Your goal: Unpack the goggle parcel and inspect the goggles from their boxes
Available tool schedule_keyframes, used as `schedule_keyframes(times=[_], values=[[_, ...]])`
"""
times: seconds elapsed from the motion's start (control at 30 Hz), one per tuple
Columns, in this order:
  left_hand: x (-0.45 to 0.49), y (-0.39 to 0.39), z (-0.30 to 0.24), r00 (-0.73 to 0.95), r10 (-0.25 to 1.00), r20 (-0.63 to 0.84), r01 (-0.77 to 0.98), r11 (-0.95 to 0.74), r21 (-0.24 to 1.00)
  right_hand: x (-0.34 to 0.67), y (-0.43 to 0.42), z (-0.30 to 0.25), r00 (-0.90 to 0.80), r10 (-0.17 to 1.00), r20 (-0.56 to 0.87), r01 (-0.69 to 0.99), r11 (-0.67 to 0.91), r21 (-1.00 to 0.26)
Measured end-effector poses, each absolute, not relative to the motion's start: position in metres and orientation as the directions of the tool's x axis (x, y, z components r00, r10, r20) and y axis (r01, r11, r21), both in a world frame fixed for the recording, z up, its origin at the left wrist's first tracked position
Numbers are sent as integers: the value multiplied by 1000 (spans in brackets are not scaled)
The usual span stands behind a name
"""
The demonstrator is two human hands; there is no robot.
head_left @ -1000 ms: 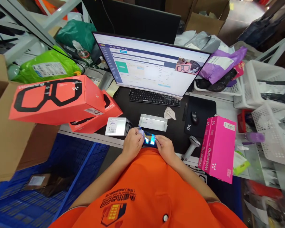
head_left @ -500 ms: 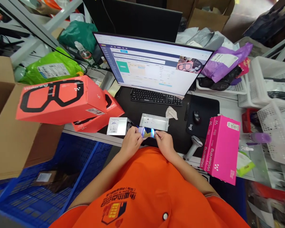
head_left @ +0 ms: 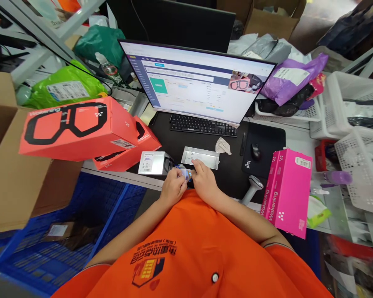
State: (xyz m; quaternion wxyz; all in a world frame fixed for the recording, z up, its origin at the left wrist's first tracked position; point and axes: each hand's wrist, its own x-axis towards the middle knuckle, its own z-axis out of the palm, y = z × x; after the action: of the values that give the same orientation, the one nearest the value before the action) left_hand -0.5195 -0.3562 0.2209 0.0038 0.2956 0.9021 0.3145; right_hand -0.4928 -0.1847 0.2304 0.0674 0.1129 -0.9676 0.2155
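Observation:
Between my two hands is a pair of goggles (head_left: 186, 174) with shiny, mirror-like lenses, held low over the desk's front edge. My left hand (head_left: 173, 186) is closed around the left end, its fingers curled. My right hand (head_left: 205, 179) grips the right end with the thumb side, while some fingers reach out over an open silver tray (head_left: 209, 157). Much of the goggles is hidden behind my fingers. Left of my left hand stands a silver box (head_left: 151, 163) with a printed label and a dark opening at its right end.
Coral boxes (head_left: 77, 128) are stacked at the left, beside an open carton (head_left: 15, 178). A monitor (head_left: 192, 82) stands behind a keyboard (head_left: 202, 125). A crumpled tissue (head_left: 223, 146), mouse (head_left: 255, 152), barcode scanner (head_left: 251, 188) and pink boxes (head_left: 294, 192) are to the right.
My right hand has shifted left and turned, its fingers now reaching forward over the tray. The goggles' lenses are more covered by my hands. My left hand stays nearly in place.

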Motion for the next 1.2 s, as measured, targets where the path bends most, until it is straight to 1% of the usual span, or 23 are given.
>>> schedule_keyframes(times=[0.07, 0.13, 0.3, 0.43, 0.5, 0.57, 0.67, 0.73, 0.77, 0.93, 1.03, 1.1, 1.13, 1.17, 1.2], values=[[-517, -357, 219, -829, 525, 192, 524, 609, 595, -494, -193, 226, -963, -217, 157, -262, 887, -381], [-517, -358, 218, -829, 523, 197, 521, 595, 612, -497, -199, 221, -961, -237, 143, -275, 879, -388], [-520, -351, 218, -787, 595, 164, 550, 557, 622, -504, -199, 205, -981, -172, 88, -192, 816, -545], [-521, -347, 218, -767, 627, 137, 569, 564, 598, -503, -184, 195, -983, -167, 82, -184, 807, -562], [-519, -350, 216, -759, 640, 115, 565, 561, 605, -499, -174, 193, -975, -205, 81, -214, 792, -572], [-515, -355, 214, -765, 638, 88, 540, 561, 627, -495, -165, 193, -959, -272, 79, -265, 763, -590], [-510, -362, 211, -808, 586, 51, 470, 592, 655, -488, -156, 193, -923, -375, 85, -345, 713, -610], [-507, -364, 210, -832, 553, 46, 440, 607, 662, -486, -153, 193, -905, -416, 90, -379, 691, -615], [-506, -364, 210, -830, 555, 53, 443, 598, 668, -486, -154, 193, -901, -423, 92, -386, 687, -615], [-504, -361, 212, -729, 665, 160, 553, 434, 712, -492, -169, 194, -908, -390, 151, -403, 721, -563], [-503, -366, 210, -720, 680, 138, 552, 440, 708, -495, -179, 194, -900, -401, 174, -429, 738, -521], [-500, -375, 205, -762, 639, 107, 498, 472, 728, -496, -178, 192, -903, -389, 185, -425, 741, -520], [-498, -380, 201, -807, 582, 99, 449, 495, 744, -496, -176, 191, -907, -374, 195, -418, 735, -534], [-495, -386, 197, -867, 489, 94, 378, 525, 763, -495, -172, 188, -911, -356, 207, -409, 722, -558], [-493, -391, 192, -927, 366, 84, 290, 555, 780, -495, -167, 186, -917, -332, 219, -396, 702, -592]])
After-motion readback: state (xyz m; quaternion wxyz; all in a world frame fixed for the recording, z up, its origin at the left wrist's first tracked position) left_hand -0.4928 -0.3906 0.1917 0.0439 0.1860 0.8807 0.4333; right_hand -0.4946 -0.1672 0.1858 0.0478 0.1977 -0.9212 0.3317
